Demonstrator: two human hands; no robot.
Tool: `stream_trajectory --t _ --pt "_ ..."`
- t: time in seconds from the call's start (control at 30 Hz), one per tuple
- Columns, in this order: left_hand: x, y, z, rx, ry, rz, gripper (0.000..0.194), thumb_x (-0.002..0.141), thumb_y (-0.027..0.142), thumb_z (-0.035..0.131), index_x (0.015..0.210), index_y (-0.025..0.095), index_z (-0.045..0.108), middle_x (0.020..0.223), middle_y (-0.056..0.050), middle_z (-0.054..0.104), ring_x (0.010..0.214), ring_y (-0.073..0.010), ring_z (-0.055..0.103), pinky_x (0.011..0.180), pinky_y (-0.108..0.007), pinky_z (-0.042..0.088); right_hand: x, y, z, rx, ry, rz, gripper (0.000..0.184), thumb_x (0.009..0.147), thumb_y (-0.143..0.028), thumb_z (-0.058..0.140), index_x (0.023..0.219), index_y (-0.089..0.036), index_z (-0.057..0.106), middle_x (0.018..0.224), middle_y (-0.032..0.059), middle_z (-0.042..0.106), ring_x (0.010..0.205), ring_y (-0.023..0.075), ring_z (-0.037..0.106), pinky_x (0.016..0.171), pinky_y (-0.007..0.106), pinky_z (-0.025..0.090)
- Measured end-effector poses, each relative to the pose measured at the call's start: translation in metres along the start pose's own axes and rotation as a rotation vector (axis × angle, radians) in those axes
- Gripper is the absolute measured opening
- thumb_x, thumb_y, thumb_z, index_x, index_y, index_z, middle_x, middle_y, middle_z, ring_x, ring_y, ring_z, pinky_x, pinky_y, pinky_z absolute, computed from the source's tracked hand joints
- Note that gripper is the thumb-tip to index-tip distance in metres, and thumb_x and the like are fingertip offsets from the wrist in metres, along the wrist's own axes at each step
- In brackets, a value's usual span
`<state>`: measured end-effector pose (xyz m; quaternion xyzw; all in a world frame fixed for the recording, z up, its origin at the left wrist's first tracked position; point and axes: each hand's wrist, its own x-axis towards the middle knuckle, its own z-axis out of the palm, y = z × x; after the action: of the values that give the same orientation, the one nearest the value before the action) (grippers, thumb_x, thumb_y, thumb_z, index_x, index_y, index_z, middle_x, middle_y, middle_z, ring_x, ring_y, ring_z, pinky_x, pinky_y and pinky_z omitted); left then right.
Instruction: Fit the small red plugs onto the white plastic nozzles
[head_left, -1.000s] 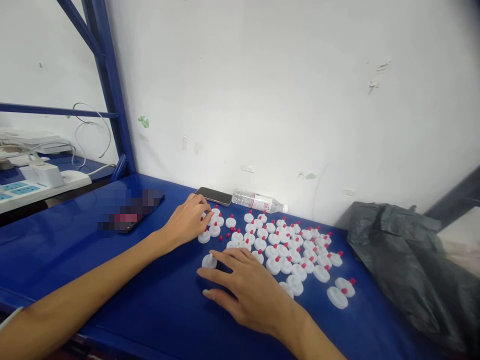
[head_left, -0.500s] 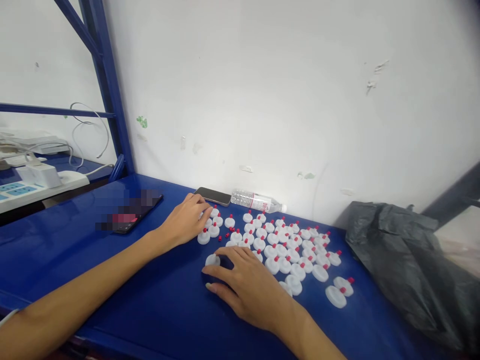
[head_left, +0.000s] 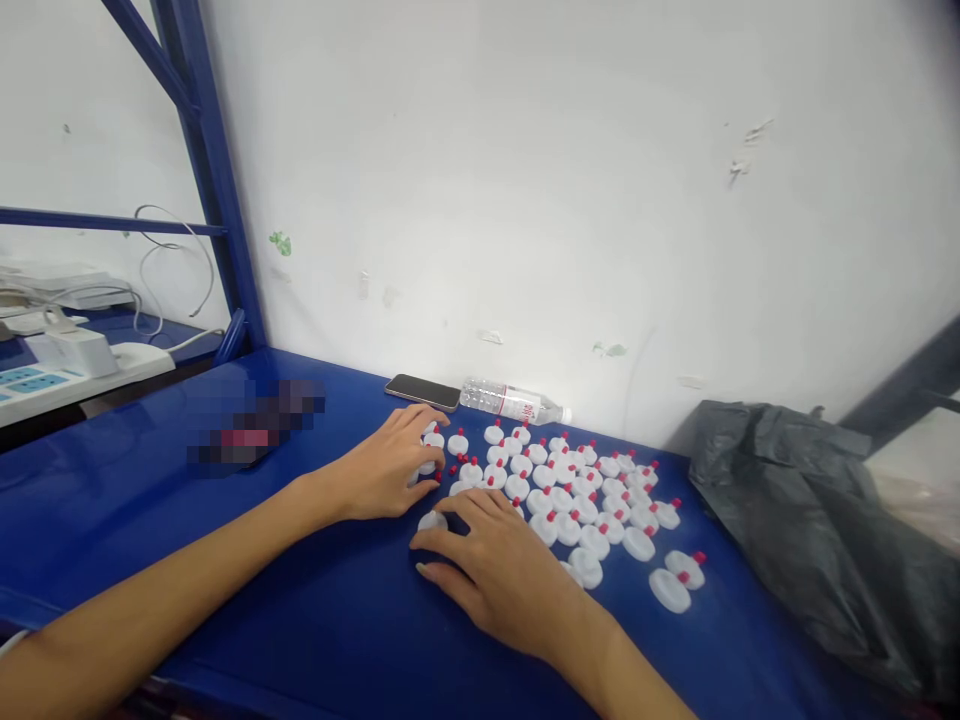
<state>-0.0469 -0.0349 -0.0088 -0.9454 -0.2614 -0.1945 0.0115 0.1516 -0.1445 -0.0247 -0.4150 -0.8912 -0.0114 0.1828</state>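
Observation:
My right hand [head_left: 499, 570] has its thumb and fingers around a white round cap [head_left: 433, 521] low over the table; no red tip shows on this one. Beside it my left hand [head_left: 390, 462] reaches across a small group of white caps [head_left: 433, 441], partly covering them. Its thumb and forefinger stand apart, with a small red tip [head_left: 438, 477] between them; whether they touch it I cannot tell. Several loose red tips [head_left: 462, 459] lie just beyond. To the right spread many white caps with red tips [head_left: 564, 500] fitted on their spouts.
A phone [head_left: 423, 391] and a clear plastic bottle [head_left: 510, 400] lie along the wall. Another dark, blurred-out item [head_left: 262, 435] is on the blue table [head_left: 300, 620] at left. A black plastic bag [head_left: 787, 500] slumps at right. A power strip [head_left: 112, 375] sits far left.
My left hand has moved right and nearer to me, from the back of the small cap group to the loose red tip. My right hand stays almost in place with its cap.

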Motion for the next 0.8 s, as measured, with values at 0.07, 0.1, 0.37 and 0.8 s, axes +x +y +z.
stream_trajectory --t 0.07,0.1,0.37,0.8 --pt "0.0 -0.002 0.003 0.0 -0.002 0.012 0.009 0.092 0.02 0.066 0.096 0.021 0.074 0.144 -0.012 0.048 0.139 -0.0311 0.038 0.114 -0.051 0.034 0.0 0.001 -0.001 -0.023 0.023 -0.001 0.02 0.1 -0.039 0.055 0.115 -0.035 0.068 0.119 0.0001 0.067 0.113 0.0213 0.061 0.1 0.043 0.051" --pt "0.0 -0.003 0.005 0.0 0.0 0.021 0.009 0.093 0.02 0.065 0.096 0.021 0.074 0.143 -0.011 0.048 0.138 -0.0305 0.039 0.114 -0.05 0.035 0.001 0.002 -0.001 -0.039 0.037 -0.003 0.018 0.1 -0.037 0.055 0.112 -0.034 0.068 0.116 0.0003 0.067 0.111 0.0206 0.062 0.098 0.042 0.051" --pt "0.004 0.003 0.002 -0.124 0.159 0.022 0.008 0.094 0.02 0.06 0.099 0.02 0.067 0.118 -0.007 0.064 0.115 -0.0236 0.053 0.104 -0.043 0.043 0.003 0.013 -0.001 -0.203 0.199 -0.007 0.017 0.095 -0.018 0.061 0.105 -0.031 0.068 0.103 0.0021 0.068 0.089 0.0184 0.065 0.081 0.035 0.051" --pt "0.009 0.016 0.0 -0.685 0.252 -0.238 0.021 0.093 0.036 0.066 0.105 0.022 0.077 0.104 -0.003 0.078 0.095 -0.0187 0.069 0.084 -0.029 0.053 -0.001 0.02 -0.009 -0.066 0.387 0.299 0.033 0.088 -0.026 0.069 0.117 -0.025 0.054 0.097 -0.0005 0.072 0.087 0.0221 0.07 0.075 0.036 0.053"
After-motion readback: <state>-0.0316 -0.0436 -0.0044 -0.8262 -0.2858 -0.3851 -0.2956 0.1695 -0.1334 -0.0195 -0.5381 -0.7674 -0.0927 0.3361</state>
